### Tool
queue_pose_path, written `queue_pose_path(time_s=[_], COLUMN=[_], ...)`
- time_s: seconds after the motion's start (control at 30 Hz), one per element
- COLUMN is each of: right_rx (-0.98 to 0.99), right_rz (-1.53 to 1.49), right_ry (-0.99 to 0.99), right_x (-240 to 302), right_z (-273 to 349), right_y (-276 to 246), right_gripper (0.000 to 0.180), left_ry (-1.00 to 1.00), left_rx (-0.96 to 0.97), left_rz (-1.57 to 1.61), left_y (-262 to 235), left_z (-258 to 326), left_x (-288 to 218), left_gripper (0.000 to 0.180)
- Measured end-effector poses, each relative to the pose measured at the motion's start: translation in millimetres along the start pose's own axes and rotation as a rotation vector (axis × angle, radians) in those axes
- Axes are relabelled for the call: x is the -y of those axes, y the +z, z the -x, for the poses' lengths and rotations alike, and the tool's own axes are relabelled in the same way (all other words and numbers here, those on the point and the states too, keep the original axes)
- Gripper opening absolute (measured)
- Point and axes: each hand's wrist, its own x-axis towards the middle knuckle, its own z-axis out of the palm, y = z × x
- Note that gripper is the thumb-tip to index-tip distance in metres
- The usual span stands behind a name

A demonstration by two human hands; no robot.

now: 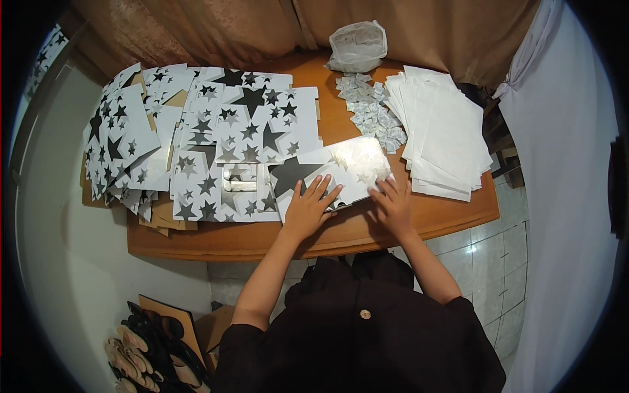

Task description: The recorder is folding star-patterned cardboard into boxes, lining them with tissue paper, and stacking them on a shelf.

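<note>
A flat white cardboard piece printed with black and grey stars [357, 169] lies slanted near the front edge of the wooden table, its right part bright with glare. My left hand [310, 208] rests on its lower left part, fingers spread and palm down. At its right end, my right hand [394, 207] lays its fingers, slightly bent, on the edge; the thumb is hard to see. Just left of the piece, a shiny silvery rectangular object [240, 177] lies on star-printed cardboard sheets [259, 124], which lie in overlapping layers.
More star-printed cardboard [131, 137] is piled at the table's left end. Small whitish packets [373, 114] are heaped at the back, beside a translucent plastic bag [358, 47]. White sheets [449, 131] are stacked at right. Brown curtains [196, 29] hang behind; shoes [141, 354] stand lower left.
</note>
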Motion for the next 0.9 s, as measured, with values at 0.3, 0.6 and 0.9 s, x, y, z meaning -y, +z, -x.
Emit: queue_pose_path(time_s=[0.3, 0.6, 0.9], right_rx=[-0.149, -0.148, -0.169], right_rz=[-0.166, -0.203, -0.207], right_ry=[-0.143, -0.125, -0.163], right_x=[44.9, 44.2, 42.6], right_z=[5.9, 12.1, 5.0], right_y=[21.2, 27.5, 31.4], right_gripper=[0.025, 0.019, 0.019], left_ry=[-0.032, -0.013, -0.021], left_rx=[0.003, 0.012, 0.008], left_rz=[0.052, 0.187, 0.162], left_y=[-6.3, -11.9, -8.1], left_z=[-4.6, -1.1, -2.4], left_x=[-2.2, 1.8, 3.6], left_gripper=[0.072, 0.068, 0.057])
